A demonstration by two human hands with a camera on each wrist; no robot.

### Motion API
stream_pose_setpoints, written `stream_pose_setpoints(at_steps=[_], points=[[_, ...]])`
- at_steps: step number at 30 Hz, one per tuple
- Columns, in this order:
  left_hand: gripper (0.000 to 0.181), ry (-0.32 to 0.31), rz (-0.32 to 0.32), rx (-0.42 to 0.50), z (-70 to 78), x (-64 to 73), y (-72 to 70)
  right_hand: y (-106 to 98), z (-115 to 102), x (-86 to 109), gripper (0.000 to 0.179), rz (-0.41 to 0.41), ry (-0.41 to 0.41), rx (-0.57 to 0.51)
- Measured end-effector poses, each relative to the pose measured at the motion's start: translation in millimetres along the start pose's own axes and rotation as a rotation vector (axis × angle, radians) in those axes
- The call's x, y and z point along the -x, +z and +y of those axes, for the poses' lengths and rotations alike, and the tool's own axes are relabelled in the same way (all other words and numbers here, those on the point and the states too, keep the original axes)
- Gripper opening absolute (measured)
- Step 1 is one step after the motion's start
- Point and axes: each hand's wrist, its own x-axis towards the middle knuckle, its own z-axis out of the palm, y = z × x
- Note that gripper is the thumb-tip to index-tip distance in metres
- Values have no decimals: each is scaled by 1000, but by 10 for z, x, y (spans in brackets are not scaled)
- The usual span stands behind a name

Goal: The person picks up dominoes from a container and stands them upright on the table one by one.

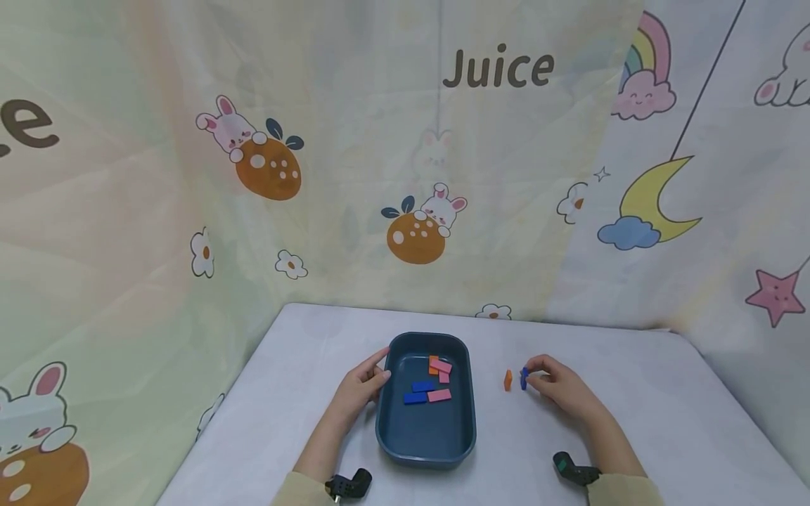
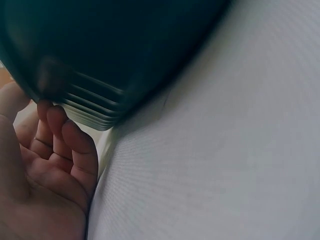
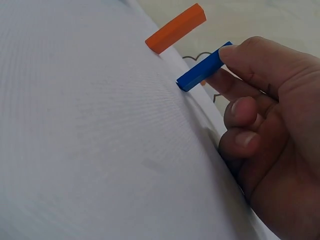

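Observation:
My right hand (image 1: 560, 383) pinches a small blue block (image 3: 204, 67) between thumb and fingertips; its other fingers are curled in. The block stands upright, its lower end at the white tabletop. A gap to its left separates it from an upright orange block (image 1: 508, 380). At the left side of a dark blue tray (image 1: 426, 439), my left hand (image 1: 356, 386) holds the rim, its curled fingers (image 2: 82, 145) against the outer wall. Inside the tray lie blue blocks (image 1: 415, 398), pink blocks (image 1: 439, 396) and an orange block (image 1: 433, 364), partly covered by a pink one.
The table (image 1: 506, 450) has a white cover. A printed cloth backdrop (image 1: 348, 140) hangs behind its far edge and along its sides. Each wrist wears a small black camera, one on the left (image 1: 350, 485) and one on the right (image 1: 574, 469).

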Motion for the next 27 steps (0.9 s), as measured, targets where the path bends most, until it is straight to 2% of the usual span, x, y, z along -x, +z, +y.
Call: stream_pose_setpoints(at_steps=[5,13,18,27], points=[[52,2,-7,-5,4,2,-11,8,42,-6,32,-6,12,-10],[52,0,-7,-9,1,6,-21,0,57,-10,38,-23,-35,-11],[52,4,-9,-16,-13,-1,-22,13,69,-10,39,-20,-6,-31],[52,11,-12,-22,-29,-14,-22,6,21,9,41,-9,-12,-52]])
